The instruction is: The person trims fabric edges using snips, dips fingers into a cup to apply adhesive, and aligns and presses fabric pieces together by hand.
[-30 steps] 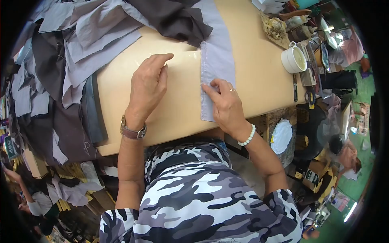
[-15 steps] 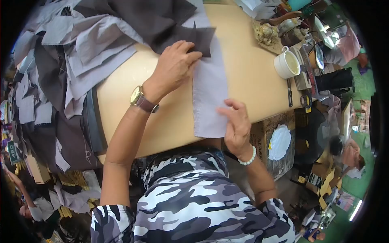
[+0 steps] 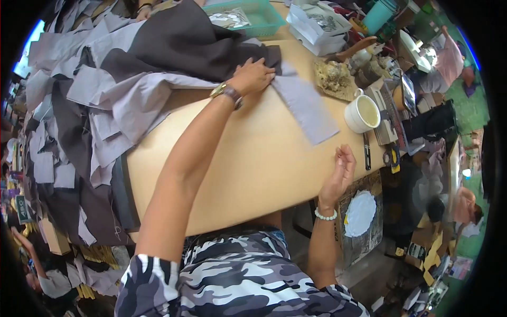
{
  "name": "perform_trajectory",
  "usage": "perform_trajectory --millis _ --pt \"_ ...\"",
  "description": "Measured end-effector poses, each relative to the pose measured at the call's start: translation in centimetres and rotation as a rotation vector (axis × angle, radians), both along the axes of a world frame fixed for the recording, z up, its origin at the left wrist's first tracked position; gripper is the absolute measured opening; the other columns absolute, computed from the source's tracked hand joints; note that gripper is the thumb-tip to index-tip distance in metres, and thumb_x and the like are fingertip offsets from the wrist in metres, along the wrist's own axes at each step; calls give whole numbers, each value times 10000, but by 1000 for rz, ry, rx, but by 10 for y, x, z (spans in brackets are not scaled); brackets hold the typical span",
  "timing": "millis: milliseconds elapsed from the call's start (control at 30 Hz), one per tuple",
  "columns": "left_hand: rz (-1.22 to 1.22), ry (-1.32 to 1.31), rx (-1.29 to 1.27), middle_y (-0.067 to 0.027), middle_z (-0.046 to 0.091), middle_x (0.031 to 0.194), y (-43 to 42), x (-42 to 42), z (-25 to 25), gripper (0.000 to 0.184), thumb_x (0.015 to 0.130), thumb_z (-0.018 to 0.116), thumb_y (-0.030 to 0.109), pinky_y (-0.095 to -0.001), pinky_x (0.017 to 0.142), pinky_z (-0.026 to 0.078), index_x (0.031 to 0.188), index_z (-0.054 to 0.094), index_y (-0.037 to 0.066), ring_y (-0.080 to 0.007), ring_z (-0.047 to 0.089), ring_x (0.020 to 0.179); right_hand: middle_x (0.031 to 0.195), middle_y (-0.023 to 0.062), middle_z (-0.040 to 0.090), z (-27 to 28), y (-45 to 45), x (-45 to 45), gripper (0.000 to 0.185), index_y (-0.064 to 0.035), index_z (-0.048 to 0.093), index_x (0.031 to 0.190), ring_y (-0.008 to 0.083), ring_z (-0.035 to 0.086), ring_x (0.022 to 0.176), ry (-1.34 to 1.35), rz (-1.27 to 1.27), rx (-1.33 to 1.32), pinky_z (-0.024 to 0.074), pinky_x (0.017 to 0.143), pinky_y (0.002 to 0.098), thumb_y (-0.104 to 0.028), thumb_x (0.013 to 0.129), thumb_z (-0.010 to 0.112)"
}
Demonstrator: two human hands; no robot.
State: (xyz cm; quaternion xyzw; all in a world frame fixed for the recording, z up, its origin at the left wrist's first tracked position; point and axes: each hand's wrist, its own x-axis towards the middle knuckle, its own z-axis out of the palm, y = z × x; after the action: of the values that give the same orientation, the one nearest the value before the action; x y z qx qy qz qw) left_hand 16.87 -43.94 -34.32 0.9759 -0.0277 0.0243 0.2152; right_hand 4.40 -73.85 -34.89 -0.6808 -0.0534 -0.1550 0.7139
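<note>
My left hand point(image 3: 253, 77), with a watch on its wrist, lies on the end of the dark cloth point(image 3: 179, 42), its fingers spread apart. From beside it the light grey strip point(image 3: 306, 108) slants down to the right across the table point(image 3: 237, 169). Over the table's front right edge my right hand point(image 3: 338, 177) is raised with its fingers apart, holding nothing, a beaded bracelet on its wrist. More light grey cloth point(image 3: 127, 105) is heaped at the left.
A white cup point(image 3: 362, 114) stands at the right, near a black pen point(image 3: 367, 151) and tape rolls point(image 3: 391, 157). A teal basket point(image 3: 259, 18) and a white box point(image 3: 317, 26) are at the back. Another person's hand point(image 3: 144, 11) shows at the far edge.
My left hand has moved away from me with the dark cloth. The grey strip's near end has swung away and to the right. My right hand has shifted right, off the strip.
</note>
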Motion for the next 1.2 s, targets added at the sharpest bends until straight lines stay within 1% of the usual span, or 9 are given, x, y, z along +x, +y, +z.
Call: perform_trajectory --millis 133,333,533,667,867,1000,1067,1133,1200 --pt "91 68 65 -142 445 1332 -13 18 17 380 891 456 359 -671 972 301 1238 554 236 -422 347 1263 1204 124 505 6 1 1 345 33 440 1260 214 484 1129 62 -20 -67 359 1010 349 -44 928 384" --pt "81 -668 87 -173 512 1263 -18 -89 60 465 825 639 245 -487 966 385 1234 520 60 -363 450 1201 1225 139 483 -3 -3 6 406 29 378 1313 234 482 1123 13 6 -93 362 1000 359 -26 912 400" --pt "493 -566 327 -176 574 1169 82 -282 91 446 740 655 60 -426 974 397 1172 557 17 -339 507 1150 1239 150 472 -14 -8 9 454 27 334 1346 242 477 1119 -21 40 -205 363 997 359 3 900 414" --pt "941 -377 342 -193 573 1141 131 -393 88 437 737 620 60 -412 959 402 1159 539 -18 -359 523 1099 1274 179 457 -14 -7 8 479 11 312 1363 244 493 1103 -30 -1 -290 385 979 359 36 894 404" --pt "1211 -395 287 -199 612 1021 149 -418 97 477 775 704 280 -408 851 453 1107 580 -39 -357 575 956 1280 188 458 -18 -9 9 496 3 301 1376 247 524 1062 -30 -36 -362 401 958 352 51 892 401" --pt "818 -625 481 -181 645 976 161 -362 96 516 796 694 378 -377 824 471 1136 595 2 -324 615 928 1271 184 462 -18 -9 9 511 5 294 1382 238 526 1049 -35 -49 -383 409 938 347 56 886 403" --pt "884 -179 281 -181 625 1025 138 -313 106 547 801 680 378 -376 827 469 1195 556 20 -298 604 956 1264 179 463 -15 -7 8 512 6 295 1382 234 525 1040 -38 -61 -402 412 931 343 54 884 405" --pt "855 -22 67 -187 635 1001 159 -288 81 621 786 596 565 -387 752 476 1081 607 18 -286 615 881 1259 175 464 -14 -7 7 514 8 296 1381 230 523 1032 -36 -67 -406 413 926 340 52 882 408" --pt "960 -64 -414 -171 648 980 169 -264 67 704 774 531 680 -400 703 478 1032 632 32 -267 625 825 1254 171 464 -14 -7 7 515 9 297 1381 227 522 1027 -34 -61 -394 415 924 337 48 880 413"
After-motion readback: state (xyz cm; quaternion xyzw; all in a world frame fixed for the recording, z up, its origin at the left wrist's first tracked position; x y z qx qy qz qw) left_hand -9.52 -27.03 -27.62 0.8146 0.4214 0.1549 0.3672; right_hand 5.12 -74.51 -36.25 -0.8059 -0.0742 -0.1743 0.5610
